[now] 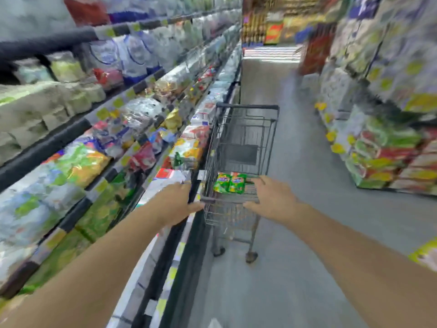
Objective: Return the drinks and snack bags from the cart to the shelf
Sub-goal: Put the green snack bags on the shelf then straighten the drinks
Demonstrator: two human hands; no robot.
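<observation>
We are finding no text that we can read. The two green packs in the cart are showing blue label patches, but the lettering is blurring out. The yellow tags along the shelf edges and the printed bags on both sides of the aisle are smearing into colour only.

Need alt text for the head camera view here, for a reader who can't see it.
Two bare arms reach forward to a grey wire shopping cart in a supermarket aisle, the left hand and right hand at its near handle bar. Two green snack bags lie in the cart's near end. Stocked shelves run along the left, blurred by motion.
</observation>
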